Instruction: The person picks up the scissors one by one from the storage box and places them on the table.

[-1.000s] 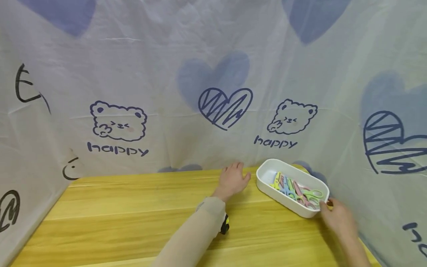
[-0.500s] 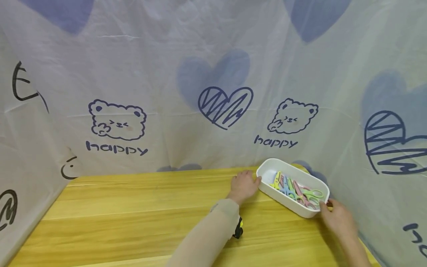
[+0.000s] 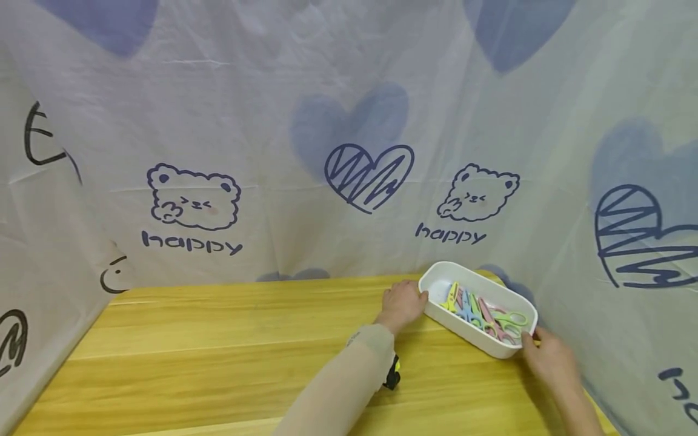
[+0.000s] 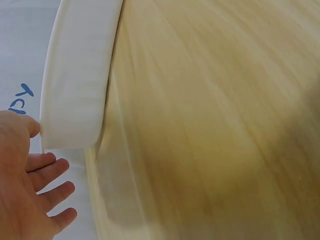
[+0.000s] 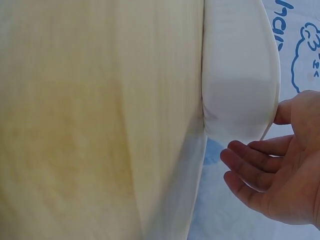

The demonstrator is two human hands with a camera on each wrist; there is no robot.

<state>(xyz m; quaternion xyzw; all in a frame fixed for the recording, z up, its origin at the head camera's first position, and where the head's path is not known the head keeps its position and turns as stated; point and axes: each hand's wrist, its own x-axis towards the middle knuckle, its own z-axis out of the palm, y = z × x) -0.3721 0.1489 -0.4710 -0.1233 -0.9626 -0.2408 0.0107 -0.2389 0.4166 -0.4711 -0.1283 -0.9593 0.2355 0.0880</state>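
A white oblong plastic bin (image 3: 469, 330) sits at the table's back right corner. Several pairs of scissors (image 3: 473, 310) with yellow, blue, green and pink parts lie inside it. At the bin's left end is my left hand (image 3: 402, 304), thumb on the rim. The left wrist view shows this hand (image 4: 25, 180) gripping the end, its other fingers spread below the rim. My right hand (image 3: 552, 357) holds the opposite end. In the right wrist view, the right thumb (image 5: 283, 112) presses the rim and the fingers curve around the end.
The yellow wood-grain table (image 3: 218, 339) stretches to the left of the bin. A pale cloth (image 3: 283, 121) printed with hearts and bears hangs behind and at both sides, close to the bin's back. A black-and-yellow piece (image 3: 392, 372) shows under the left sleeve.
My left hand has moved right across the table from beside the bin to its left end and now grips it. The right hand stays on the other end.
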